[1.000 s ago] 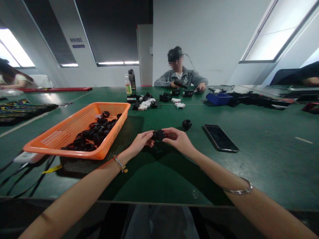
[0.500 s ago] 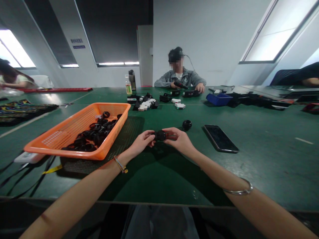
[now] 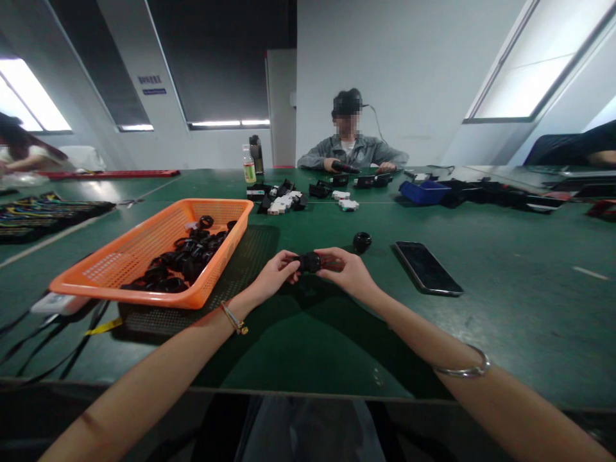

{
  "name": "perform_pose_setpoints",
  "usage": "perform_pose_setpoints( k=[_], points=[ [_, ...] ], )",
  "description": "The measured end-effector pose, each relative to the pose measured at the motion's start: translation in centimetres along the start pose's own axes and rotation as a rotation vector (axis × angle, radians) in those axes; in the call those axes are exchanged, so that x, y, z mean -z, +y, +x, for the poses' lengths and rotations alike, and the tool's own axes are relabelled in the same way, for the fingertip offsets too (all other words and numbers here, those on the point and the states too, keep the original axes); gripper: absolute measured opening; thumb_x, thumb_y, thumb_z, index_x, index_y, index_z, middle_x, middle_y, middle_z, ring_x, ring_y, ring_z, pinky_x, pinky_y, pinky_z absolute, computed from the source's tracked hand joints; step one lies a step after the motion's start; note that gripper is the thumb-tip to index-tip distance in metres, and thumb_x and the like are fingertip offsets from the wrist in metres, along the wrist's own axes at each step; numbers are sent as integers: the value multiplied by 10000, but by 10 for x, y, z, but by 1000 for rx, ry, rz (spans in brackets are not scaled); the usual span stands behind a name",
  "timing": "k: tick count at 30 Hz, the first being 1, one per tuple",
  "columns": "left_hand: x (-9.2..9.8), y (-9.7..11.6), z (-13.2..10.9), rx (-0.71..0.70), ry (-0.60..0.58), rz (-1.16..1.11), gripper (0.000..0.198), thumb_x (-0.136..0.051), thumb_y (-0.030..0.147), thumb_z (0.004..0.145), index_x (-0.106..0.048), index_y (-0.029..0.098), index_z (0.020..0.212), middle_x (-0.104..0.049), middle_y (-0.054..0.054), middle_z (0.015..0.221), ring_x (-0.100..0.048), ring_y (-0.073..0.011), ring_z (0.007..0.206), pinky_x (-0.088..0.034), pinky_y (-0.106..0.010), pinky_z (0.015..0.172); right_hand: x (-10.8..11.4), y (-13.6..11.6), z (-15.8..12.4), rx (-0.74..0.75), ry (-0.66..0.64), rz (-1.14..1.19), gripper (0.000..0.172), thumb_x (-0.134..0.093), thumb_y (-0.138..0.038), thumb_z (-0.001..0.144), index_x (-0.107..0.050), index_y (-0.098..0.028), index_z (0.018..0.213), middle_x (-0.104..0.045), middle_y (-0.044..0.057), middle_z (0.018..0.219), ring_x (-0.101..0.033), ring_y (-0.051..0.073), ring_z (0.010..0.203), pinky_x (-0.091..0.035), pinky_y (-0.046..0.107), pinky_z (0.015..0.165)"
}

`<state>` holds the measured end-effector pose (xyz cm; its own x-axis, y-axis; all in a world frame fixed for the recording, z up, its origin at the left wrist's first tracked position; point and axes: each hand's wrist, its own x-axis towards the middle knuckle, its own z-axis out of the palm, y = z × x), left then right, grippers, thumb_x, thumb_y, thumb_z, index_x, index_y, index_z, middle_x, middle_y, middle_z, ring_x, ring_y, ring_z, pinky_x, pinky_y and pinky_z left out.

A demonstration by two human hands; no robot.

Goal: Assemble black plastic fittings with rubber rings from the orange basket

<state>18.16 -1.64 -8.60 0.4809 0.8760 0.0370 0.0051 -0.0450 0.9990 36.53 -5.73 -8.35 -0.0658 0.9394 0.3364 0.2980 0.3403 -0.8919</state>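
Observation:
Between my two hands is a small black cylindrical part [image 3: 309, 262], held just above the green table. The fingers of my left hand [image 3: 280, 268] close on its left end. My right hand [image 3: 347, 271] pinches the right end with thumb and fingers. A similar black round part [image 3: 362, 241] lies on the table just beyond my right hand. To the left, an orange perforated basket [image 3: 225, 269] contains many black ring-like pieces [image 3: 192, 251]. The fingers partly cover the held part, so its exact kind cannot be made out.
A smartphone [image 3: 428, 268] lies right of my hands. Farther back are black and white parts [image 3: 283, 199], a bottle [image 3: 248, 165] and a blue bin [image 3: 423, 192]. Across the table sits a person [image 3: 353, 147] holding a dark object. Cables [image 3: 62, 346] lie under the basket's left side.
My hands keep the same grip on the black part, with hardly any movement. Across the table, the person's head and arms have shifted slightly to the right.

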Motion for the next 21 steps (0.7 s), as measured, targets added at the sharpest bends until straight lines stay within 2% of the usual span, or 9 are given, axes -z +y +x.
perform_pose_setpoints(
  k=[21],
  points=[
    [3,-1,-1,-20,-15,23,273,-601,286,721,-497,155,937,-525,54,604,-503,-61,512,-381,-198,527,1,-4,0,-23,-16,-96,381,-671,-210,649,-653,-183,1029,-681,74,980,-648,193,839,-530,361,782]
  ],
)
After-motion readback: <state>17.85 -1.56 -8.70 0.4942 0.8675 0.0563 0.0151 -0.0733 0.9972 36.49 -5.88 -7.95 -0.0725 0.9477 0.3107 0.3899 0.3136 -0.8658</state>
